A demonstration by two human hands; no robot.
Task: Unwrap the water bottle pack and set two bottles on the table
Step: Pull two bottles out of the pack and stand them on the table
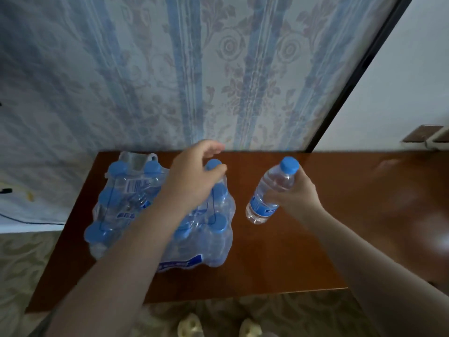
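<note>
A shrink-wrapped pack of water bottles [136,215] with blue caps stands on the left part of the brown wooden table [279,259]. Its plastic is torn open at the far end. My left hand [194,176] reaches over the pack and closes around the neck of a blue-capped bottle [213,164] at the pack's far right corner. My right hand [296,193] holds a single clear water bottle [269,190] with a blue cap and blue label, tilted, its base just above or touching the table to the right of the pack.
A patterned blue and white curtain [194,69] hangs right behind the table. A white wall [401,81] is at the right. Patterned floor and my slippers [192,324] show below the table's front edge. A dark cable [24,221] runs at the left.
</note>
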